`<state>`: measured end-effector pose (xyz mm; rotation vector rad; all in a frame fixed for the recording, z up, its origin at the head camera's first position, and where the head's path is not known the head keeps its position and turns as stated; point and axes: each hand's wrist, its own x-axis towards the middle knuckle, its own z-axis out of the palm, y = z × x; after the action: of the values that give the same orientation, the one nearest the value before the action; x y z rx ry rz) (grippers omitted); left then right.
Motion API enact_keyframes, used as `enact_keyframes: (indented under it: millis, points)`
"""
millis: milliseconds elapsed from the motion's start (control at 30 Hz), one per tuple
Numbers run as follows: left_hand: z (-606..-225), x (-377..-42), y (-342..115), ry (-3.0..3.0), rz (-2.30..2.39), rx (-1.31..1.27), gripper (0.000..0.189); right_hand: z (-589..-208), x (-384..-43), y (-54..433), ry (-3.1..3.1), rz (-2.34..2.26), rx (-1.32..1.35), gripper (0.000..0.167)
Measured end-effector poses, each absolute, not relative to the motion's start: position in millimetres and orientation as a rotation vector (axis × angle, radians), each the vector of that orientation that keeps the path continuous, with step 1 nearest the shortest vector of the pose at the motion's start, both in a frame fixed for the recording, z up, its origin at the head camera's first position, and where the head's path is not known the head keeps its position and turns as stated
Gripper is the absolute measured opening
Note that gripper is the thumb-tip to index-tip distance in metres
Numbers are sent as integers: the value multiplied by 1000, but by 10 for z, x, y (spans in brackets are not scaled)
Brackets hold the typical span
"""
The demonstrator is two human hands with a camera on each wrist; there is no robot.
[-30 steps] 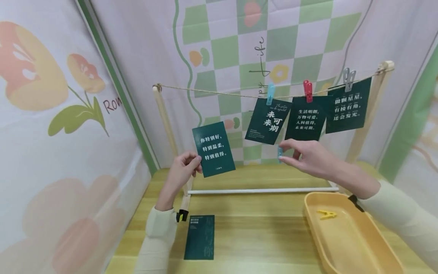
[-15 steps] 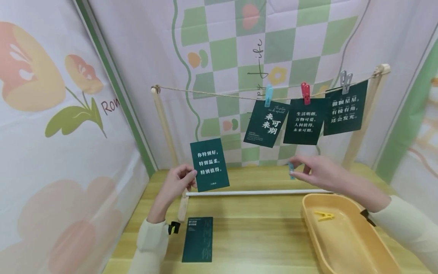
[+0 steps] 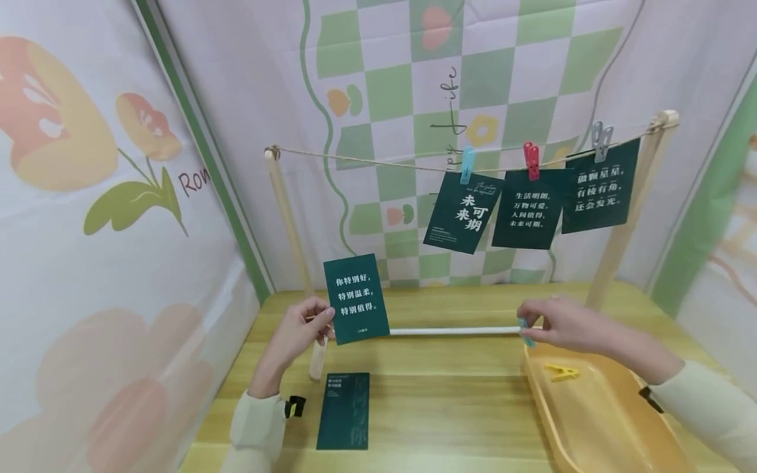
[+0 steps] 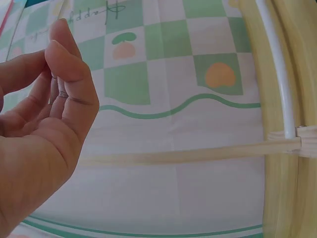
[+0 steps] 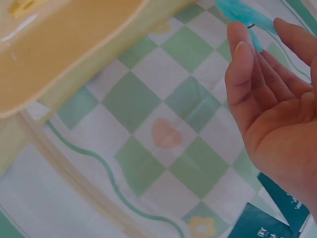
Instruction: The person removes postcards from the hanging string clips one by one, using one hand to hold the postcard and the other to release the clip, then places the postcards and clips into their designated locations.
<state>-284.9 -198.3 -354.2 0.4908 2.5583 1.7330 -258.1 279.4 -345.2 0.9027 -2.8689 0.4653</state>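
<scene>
Left hand (image 3: 300,325) pinches a green card (image 3: 357,301) by its left edge, well left of the orange tray (image 3: 597,420). Right hand (image 3: 568,326) pinches a blue clip (image 3: 526,335) near the tray's far left corner. Inside the tray lies a yellow clip (image 3: 562,373).

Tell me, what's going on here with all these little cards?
Someone holds a dark green card in their left hand and pinches a turquoise clip in their right hand. Three similar cards hang from a string by a blue clip, a red clip and a grey clip. The held card isn't on the string. Another card lies on the table, and a yellow clip lies in an orange tray.
</scene>
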Motion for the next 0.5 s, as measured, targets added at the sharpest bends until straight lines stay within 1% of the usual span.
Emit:
enact_keyframes:
  millis: [233, 500]
  points:
    - [-3620, -2811, -2048, 2555, 1717, 484, 19, -3582, -2531, 2885, -2865, 489, 954, 17]
    - [-3763, -2747, -2183, 2577, 1611, 506, 19, -3757, -2470, 3068, -2993, 447, 993, 18]
